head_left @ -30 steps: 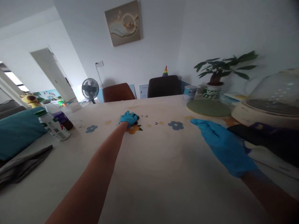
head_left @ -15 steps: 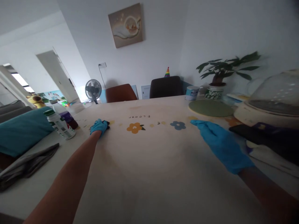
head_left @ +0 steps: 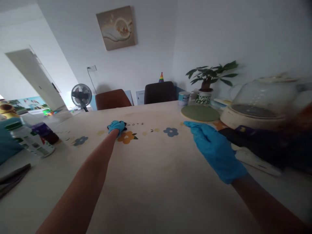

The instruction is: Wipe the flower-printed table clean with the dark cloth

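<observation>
The left hand [head_left: 117,126], in a smooth blue rubbery glove, curls down over a small dark cloth [head_left: 124,126], pressing it onto the matte cream tablecloth [head_left: 156,182] just above a printed orange flower. The cloth is bunched and soft. Dark edges peek out at both sides of the glove, so its long axis seems to run across the table, and the rest is hidden. The right hand [head_left: 214,150], gloved alike, lies flat with fingers straight and slightly spread, near a round green mat [head_left: 200,113].
</observation>
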### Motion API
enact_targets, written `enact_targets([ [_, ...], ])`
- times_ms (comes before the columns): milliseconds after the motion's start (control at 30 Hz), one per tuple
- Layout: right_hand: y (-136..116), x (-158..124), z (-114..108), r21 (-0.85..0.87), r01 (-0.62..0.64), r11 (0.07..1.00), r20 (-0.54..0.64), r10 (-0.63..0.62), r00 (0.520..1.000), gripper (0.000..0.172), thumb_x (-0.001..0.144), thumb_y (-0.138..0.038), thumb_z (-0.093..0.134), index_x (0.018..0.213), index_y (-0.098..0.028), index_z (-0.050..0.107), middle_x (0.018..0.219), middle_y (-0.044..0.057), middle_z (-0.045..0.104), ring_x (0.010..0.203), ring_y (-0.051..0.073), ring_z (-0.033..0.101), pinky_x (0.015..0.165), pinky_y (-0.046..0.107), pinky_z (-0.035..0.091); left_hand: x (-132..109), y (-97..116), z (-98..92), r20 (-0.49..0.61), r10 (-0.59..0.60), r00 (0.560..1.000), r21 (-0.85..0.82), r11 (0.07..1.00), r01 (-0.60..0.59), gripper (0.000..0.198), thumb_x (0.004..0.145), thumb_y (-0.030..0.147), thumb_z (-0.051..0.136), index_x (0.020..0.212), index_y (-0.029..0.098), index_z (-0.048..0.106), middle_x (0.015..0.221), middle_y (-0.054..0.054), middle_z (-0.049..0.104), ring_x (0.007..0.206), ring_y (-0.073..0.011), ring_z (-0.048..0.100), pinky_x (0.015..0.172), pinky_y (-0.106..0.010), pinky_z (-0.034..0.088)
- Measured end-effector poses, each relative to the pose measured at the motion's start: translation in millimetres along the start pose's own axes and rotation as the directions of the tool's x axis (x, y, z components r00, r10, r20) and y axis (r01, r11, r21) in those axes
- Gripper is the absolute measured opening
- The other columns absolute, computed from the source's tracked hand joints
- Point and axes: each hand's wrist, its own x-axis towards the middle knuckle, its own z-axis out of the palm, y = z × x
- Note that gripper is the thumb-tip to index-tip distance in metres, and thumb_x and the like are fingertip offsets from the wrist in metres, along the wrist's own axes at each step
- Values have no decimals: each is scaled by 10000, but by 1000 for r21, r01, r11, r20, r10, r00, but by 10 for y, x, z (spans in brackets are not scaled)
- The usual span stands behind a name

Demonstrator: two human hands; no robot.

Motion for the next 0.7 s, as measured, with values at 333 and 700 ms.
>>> enact_targets([
  [333,55,54,-74,9,11,1000,-53,-11,999,257,1014,-389,576,1154,-328,782,1285,32,833,1207,297,789,1145,498,618,-352,1595,281,71,521,851,-146,849,-508,578,1074,561,403,1355,145,689,1552,-221,642,1455,-327,584,1258,-434,345],
  [700,263,80,-33,-58,73,996,-71,-77,994,252,1059,-426,583,1150,-318,792,1258,70,832,1209,313,782,1125,528,616,-1467,1704,370,58,838,542,-180,543,-820,693,1012,743,501,1495,255,598,1636,-117,579,1488,-341,542,1307,-562,312],
])
